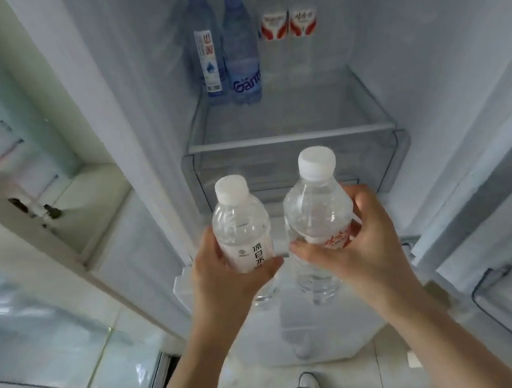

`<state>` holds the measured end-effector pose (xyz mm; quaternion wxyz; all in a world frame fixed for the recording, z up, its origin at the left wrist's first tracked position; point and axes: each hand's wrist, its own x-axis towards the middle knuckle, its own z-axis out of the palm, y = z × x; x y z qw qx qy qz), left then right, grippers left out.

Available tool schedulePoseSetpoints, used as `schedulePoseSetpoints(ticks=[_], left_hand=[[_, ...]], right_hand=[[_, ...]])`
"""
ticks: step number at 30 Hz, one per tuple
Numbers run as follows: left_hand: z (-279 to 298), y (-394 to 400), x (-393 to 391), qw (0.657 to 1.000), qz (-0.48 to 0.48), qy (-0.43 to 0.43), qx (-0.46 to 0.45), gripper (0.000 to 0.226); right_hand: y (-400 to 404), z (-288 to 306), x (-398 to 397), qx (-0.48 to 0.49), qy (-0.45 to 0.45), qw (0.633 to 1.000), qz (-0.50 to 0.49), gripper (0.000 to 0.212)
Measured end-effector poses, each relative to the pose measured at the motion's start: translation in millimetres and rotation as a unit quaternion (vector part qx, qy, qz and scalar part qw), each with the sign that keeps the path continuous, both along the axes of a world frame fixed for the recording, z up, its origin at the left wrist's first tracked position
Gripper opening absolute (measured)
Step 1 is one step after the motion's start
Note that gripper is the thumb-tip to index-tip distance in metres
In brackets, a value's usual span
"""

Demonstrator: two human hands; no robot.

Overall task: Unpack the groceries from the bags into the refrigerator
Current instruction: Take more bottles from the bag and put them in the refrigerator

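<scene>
Before the open fridge [423, 44], a bottle [241, 228] marked 凉白水 is gripped by the left hand [226, 278]. A red-lettered bottle [319, 221] is gripped by the right hand [351, 246]. "Gan" is read on a blue bottle [241, 50] on the shelf [289, 138].

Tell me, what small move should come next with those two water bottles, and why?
Probably reach forward and stand both on the glass refrigerator shelf. Each hand holds one clear plastic white-capped water bottle, left hand and right hand, and four bottles stand at the shelf's back, leaving its front bare.
</scene>
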<state>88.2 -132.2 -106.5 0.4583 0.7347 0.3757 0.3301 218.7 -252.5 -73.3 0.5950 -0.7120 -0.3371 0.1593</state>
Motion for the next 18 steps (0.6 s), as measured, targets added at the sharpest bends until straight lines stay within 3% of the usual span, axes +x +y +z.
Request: schedulePoseSetpoints(ticks=[11,18], left_hand=[[68.8,77.8,114.6,0.997,0.014,-0.076,0.019,0.054],[93.2,118.4,160.9,0.994,-0.029,-0.099,0.017,0.062]], right_hand=[[72.6,48.0,98.4,0.063,-0.021,0.996,-0.055,0.063],[105.8,77.9,126.9,0.109,-0.016,0.988,-0.105,0.053]])
